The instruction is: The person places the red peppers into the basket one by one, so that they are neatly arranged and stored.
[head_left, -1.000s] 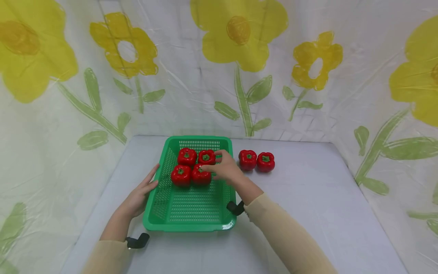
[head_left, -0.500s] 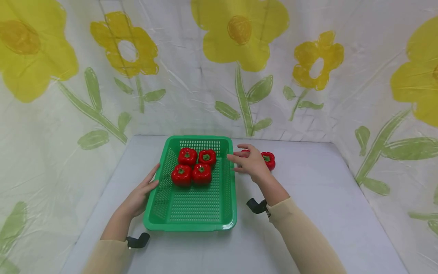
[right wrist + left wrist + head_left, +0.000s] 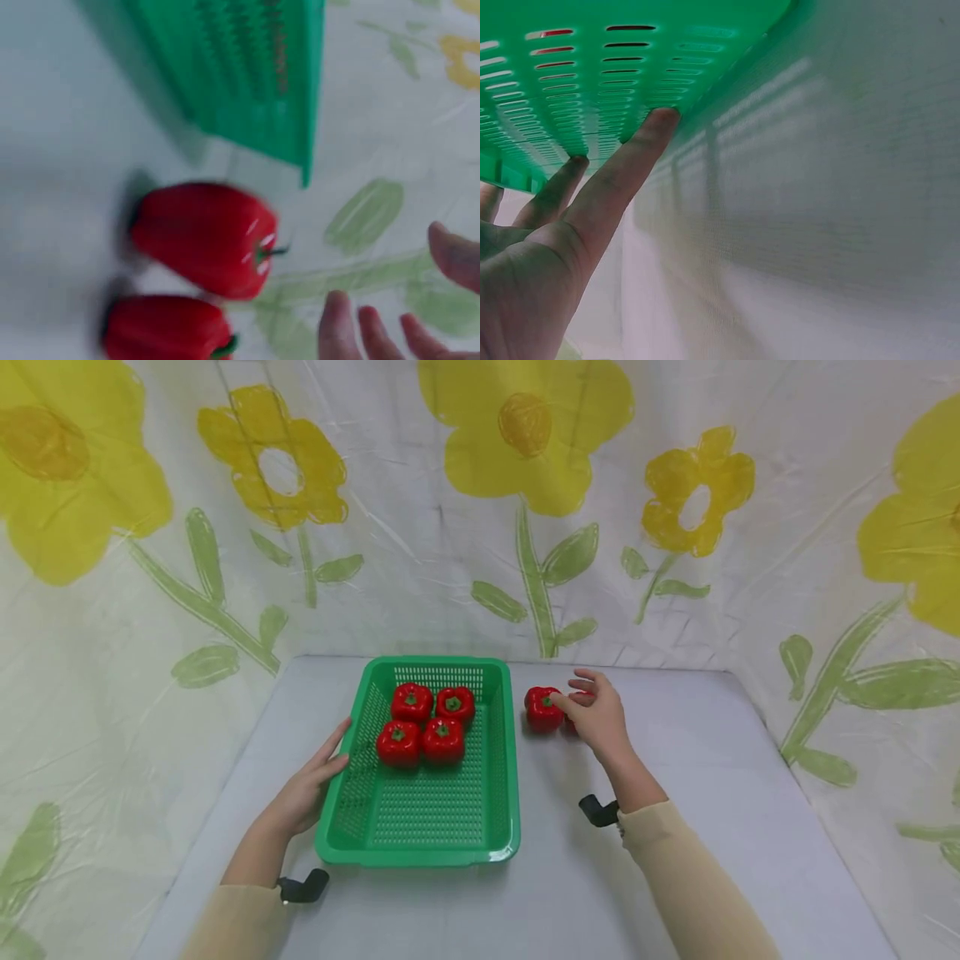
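A green perforated plastic basket (image 3: pixel 417 858) holds several red bell peppers (image 3: pixel 443 741) grouped toward its back. My left hand (image 3: pixel 298 797) rests against the basket's left side, its fingers extended; in the left wrist view the fingertips (image 3: pixel 660 120) touch the slotted wall. On the table right of the basket, two more red bell peppers stand side by side, the nearer one to the basket (image 3: pixel 542 713) and another (image 3: pixel 165 328) beyond it. Over this second pepper hovers my right hand (image 3: pixel 602 720), fingers spread and holding nothing, hiding most of it in the head view.
The basket stands left of centre on a white-covered table (image 3: pixel 675 777). Behind and at both sides hangs a white curtain (image 3: pixel 405 577) printed with yellow flowers.
My right hand has moved out of the basket to the right, past the first loose pepper to over the second. My left hand and the basket have stayed in place.
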`<state>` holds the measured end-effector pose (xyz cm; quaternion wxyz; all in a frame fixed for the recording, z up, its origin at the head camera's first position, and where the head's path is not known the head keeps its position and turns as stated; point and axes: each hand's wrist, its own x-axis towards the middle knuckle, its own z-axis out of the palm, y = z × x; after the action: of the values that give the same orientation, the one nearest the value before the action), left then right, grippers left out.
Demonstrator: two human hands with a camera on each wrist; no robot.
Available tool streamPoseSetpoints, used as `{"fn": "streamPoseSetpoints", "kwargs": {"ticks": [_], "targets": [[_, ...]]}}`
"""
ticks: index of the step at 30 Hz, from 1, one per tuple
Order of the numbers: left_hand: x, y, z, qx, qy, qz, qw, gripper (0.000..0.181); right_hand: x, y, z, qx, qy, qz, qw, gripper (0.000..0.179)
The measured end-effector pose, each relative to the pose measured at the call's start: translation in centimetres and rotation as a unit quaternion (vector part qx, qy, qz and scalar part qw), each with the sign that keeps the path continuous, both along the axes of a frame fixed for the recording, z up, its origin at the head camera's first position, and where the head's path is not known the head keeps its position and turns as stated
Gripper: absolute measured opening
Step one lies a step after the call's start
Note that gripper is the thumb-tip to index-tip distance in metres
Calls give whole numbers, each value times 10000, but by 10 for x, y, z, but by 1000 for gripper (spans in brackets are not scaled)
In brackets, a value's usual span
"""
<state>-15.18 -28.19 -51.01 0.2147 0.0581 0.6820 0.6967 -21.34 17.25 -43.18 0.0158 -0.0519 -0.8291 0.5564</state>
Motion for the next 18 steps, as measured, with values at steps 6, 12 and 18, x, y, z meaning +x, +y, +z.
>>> {"fn": "streamPoseSetpoints", "kwargs": {"ticks": [6,12,18], "targets": [[0,0,1,4,12,-27,10000,61,-5,29,-30,781,417,-435,9951,60],[-1,0,1,6,66,-15,10000,61,-15,53,-55,828,-397,-226,9955,70],[-1,0,-1,-13,75,0,10000,61,-21,63,-69,-176,-1177,292,9925,77]]}}
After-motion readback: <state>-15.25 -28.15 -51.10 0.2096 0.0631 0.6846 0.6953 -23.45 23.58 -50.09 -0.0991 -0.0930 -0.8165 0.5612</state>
